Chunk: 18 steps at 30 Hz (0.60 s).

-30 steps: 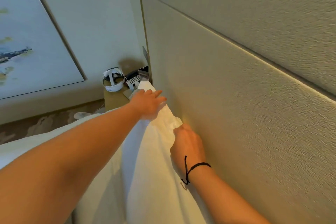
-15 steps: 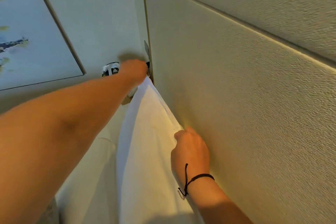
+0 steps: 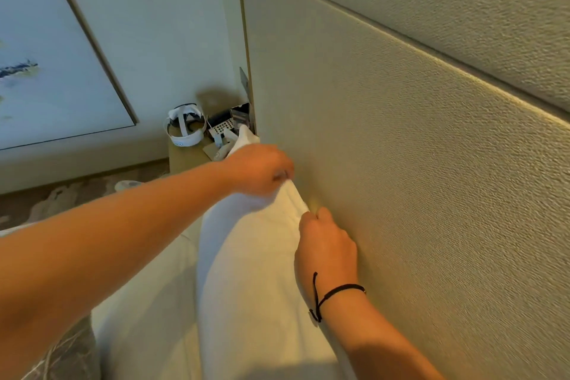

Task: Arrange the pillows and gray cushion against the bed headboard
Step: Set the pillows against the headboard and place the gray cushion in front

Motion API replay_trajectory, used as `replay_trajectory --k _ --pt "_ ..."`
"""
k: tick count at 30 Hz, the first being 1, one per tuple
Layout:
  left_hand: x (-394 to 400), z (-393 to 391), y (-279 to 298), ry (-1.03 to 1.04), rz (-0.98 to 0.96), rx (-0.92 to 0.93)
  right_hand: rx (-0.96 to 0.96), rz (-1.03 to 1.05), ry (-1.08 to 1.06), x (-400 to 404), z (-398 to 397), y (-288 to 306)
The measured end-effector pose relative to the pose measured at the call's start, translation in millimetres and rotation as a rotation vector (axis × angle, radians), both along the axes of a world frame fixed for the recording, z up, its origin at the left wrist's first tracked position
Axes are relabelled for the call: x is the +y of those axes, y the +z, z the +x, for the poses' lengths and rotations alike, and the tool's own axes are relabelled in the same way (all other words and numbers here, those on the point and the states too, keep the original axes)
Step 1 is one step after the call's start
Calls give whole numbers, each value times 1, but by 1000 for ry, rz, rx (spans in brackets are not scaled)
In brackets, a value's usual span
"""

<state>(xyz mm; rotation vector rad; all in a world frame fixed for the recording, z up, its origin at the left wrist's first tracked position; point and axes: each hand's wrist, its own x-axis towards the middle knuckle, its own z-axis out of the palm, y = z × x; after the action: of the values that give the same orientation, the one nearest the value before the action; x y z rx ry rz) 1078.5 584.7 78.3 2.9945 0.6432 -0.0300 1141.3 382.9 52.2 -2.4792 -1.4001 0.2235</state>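
Both hands pinch the white pillow's (image 3: 256, 271) top edge: left hand (image 3: 257, 168) farther along, right hand (image 3: 325, 251) nearer, standing it against the headboard (image 3: 401, 179). Next, likely straightening that edge flush.

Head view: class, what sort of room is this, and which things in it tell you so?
Most likely a hotel bedroom. A padded headboard backs a white pillow held by both hands, and a bedside table carries a keypad phone; a large framed picture hangs beside it.
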Motion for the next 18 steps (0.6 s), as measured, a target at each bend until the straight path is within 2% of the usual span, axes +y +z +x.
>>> replay_trajectory --k 2,5,9,13,18 --pt "-29 -2 0 -141 -134 171 31 15 8 -1 0 4" --pt "-59 1 3 -233 -257 267 71 22 23 -12 -3 13" --pt "-78 7 8 -256 -187 345 42 -108 70 -54 -12 24" --pt "-89 2 11 -253 -158 249 39 -141 57 -120 -20 27" --pt "-94 5 24 -127 -69 36 -215 -112 -39 -166 -21 41"
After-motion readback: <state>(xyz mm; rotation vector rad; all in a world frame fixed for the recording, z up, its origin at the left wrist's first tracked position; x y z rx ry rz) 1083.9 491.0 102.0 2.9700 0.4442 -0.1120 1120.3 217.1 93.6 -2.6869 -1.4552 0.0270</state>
